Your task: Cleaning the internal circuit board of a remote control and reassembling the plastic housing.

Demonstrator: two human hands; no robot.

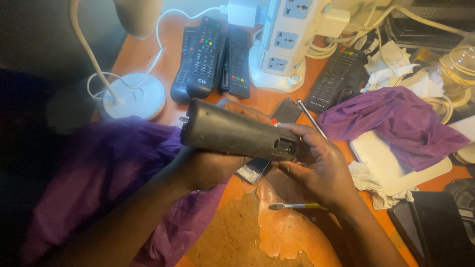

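Two hands meet over a worn orange table (143, 54), its top layer peeled away to bare board near the front edge. A purple cloth (396, 123) lies heaped at the right over a white slab, and more purple fabric drapes the left forearm. At the back stand a white power tower (284, 44) with cords trailing off, and a lamp (133, 96) on a round white base. Three dark remotes (210, 54) lie side by side between them, and another sits to the right of the tower.

The dark remote casing (237, 133) is held above the table, back side up, tilted slightly down to the right. The left hand (213, 165) is wrapped around its middle from below, fingers clenched on it. The right hand (321, 165) grips the end by the open recess, thumb on top.

Judged from this hold, the left should stay firm while the right works gently at that end, keeping the casing level so nothing drops out.

A small brush (292, 206) lies on the table under the right wrist.
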